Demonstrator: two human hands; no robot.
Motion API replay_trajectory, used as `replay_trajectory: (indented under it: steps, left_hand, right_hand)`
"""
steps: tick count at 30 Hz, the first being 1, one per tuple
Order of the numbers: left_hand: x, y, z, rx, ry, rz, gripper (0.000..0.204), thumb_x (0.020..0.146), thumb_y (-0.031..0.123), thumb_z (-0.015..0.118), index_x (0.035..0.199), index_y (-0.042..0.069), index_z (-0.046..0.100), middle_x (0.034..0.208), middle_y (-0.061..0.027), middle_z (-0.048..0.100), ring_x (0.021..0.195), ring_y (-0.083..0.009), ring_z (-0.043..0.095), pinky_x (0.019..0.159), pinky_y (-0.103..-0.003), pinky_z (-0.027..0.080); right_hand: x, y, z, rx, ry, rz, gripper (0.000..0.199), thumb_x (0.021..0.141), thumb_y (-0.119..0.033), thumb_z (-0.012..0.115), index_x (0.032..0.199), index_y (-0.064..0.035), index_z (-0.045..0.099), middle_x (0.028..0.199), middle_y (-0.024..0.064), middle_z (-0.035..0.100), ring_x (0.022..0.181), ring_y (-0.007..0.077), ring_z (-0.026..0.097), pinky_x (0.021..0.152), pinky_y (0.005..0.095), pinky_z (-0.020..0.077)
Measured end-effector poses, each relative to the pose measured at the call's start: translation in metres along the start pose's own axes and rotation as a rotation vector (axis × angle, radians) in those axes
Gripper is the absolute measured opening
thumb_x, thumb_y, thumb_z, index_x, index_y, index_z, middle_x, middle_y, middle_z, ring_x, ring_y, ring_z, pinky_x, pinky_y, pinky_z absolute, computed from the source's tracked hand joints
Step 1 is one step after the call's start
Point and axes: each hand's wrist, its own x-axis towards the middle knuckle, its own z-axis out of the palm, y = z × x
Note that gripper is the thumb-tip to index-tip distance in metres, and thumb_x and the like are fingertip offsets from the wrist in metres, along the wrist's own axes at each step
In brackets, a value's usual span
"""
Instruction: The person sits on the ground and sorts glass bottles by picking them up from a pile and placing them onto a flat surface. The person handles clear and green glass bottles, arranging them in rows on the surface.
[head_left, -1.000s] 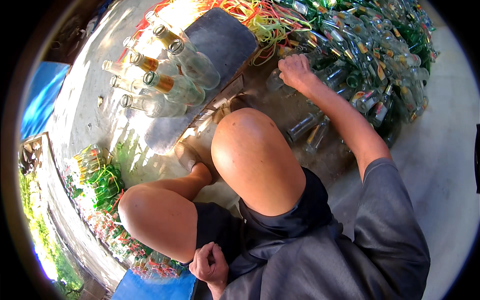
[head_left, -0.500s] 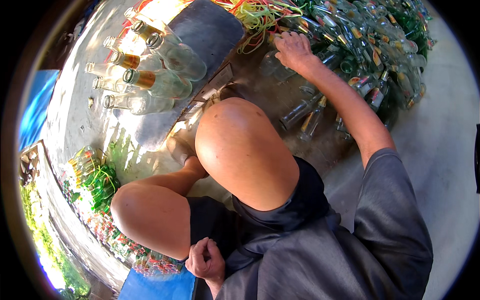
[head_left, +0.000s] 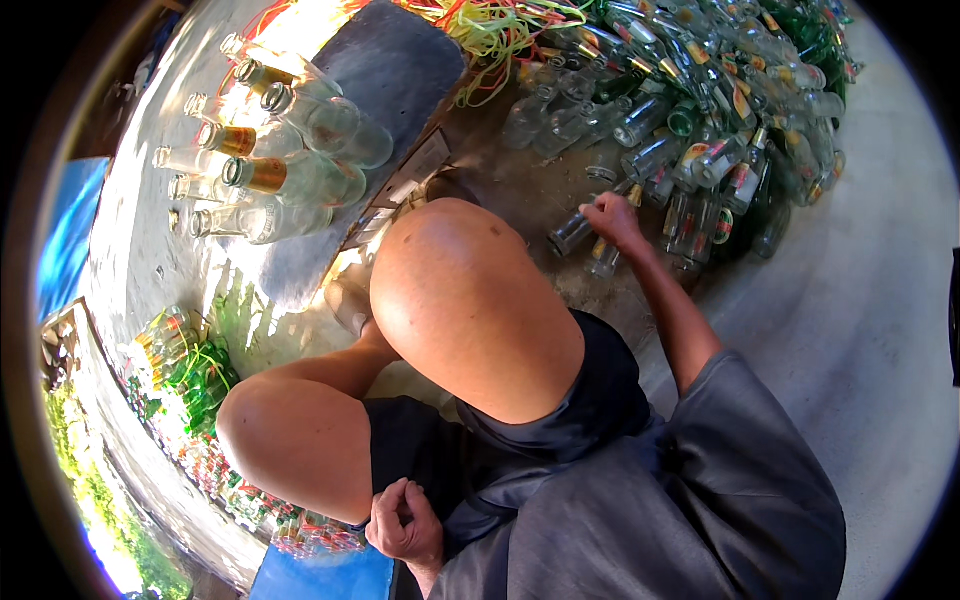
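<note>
A clear bottle (head_left: 575, 232) seems grasped by the right hand (head_left: 612, 215); the neighbouring glass heap (head_left: 720, 110) could be knocked and cracked. The left hand (head_left: 405, 522) is kept clenched, empty.

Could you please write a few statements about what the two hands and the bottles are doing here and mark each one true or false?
1. The right hand grips the neck of a clear glass bottle lying on the ground. True.
2. The left hand holds a green bottle. False: it is curled into a fist near the body, holding no bottle.
3. Several clear bottles lie side by side on the grey slab. True.
4. The bottle pile is stacked upright in crates. False: the bottles lie loose in a heap on the ground.
</note>
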Motion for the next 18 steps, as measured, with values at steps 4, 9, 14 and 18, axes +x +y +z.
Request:
replay_trajectory:
  steps: [4,9,14,18]
  left_hand:
    - [-0.004,-0.001,-0.003,0.037,-0.032,-0.017,0.008,0.089,-0.004,0.076,0.095,0.001,0.073,0.074,-0.0062,0.071,0.058,-0.0104,0.064,0.055,-0.024,0.049]
    - [-0.001,0.003,0.002,0.052,0.001,-0.027,0.01,0.085,-0.006,0.075,0.093,0.002,0.073,0.071,-0.008,0.07,0.054,-0.0139,0.064,0.051,-0.026,0.048]
    - [-0.001,0.002,0.005,0.056,0.025,-0.02,0.012,0.083,-0.006,0.076,0.091,0.002,0.074,0.069,-0.0092,0.069,0.051,-0.016,0.062,0.049,-0.027,0.047]
    - [-0.001,0.005,0.005,0.061,0.023,-0.023,0.012,0.083,-0.006,0.076,0.092,0.002,0.074,0.07,-0.0091,0.069,0.051,-0.0163,0.061,0.05,-0.027,0.046]
  right_hand:
    - [-0.005,0.011,0.025,0.347,-0.122,0.457,0.057,0.085,-0.043,0.081,0.113,0.0033,0.063,0.08,0.0206,0.072,0.082,0.0329,0.073,0.081,0.0458,0.0586]
    - [-0.004,0.009,0.048,-0.04,0.278,0.357,0.077,0.08,-0.054,0.083,0.123,0.0032,0.054,0.109,0.0312,0.071,0.107,0.0443,0.071,0.094,0.0528,0.056]
    - [0.004,-0.004,0.042,-0.053,0.083,0.494,0.092,0.077,-0.056,0.085,0.136,0.0057,0.05,0.128,0.0353,0.064,0.123,0.0469,0.064,0.101,0.0515,0.0538]
    - [0.009,-0.017,0.048,-0.062,0.082,0.608,0.102,0.073,-0.055,0.088,0.141,0.01,0.047,0.132,0.0355,0.062,0.127,0.0459,0.062,0.105,0.0496,0.0531]
